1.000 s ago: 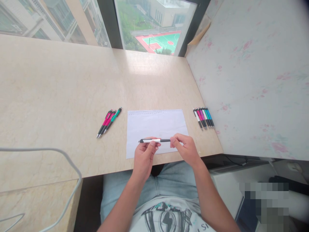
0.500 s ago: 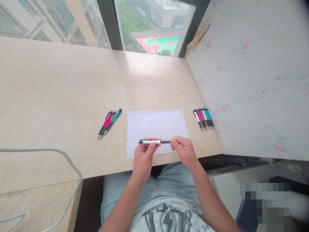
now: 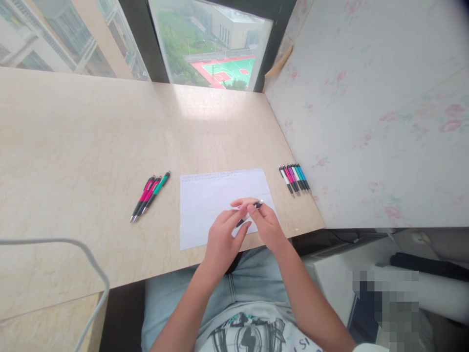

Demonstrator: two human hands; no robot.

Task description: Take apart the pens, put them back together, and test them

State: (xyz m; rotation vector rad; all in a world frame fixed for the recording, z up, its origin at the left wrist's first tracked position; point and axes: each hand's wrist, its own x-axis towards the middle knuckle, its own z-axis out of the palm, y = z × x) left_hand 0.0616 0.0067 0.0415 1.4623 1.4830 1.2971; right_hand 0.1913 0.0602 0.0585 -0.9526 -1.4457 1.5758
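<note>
I see both hands meeting over the near edge of the white sheet of paper on the bench. My left hand and my right hand share one pen, which is held just above the paper. Its long axis runs on a slant: the upper end points away and to the right, towards the wall, and the lower end points back towards me and to the left. The right fingers pinch the pen near its upper end. The left fingers lie loosely curled against its lower part; I cannot tell whether they grip it or only touch it. Much of the barrel is hidden by the hands.

To the left of the paper lie three pens side by side. To its right, close to the wall, a row of pens lies packed together.
</note>
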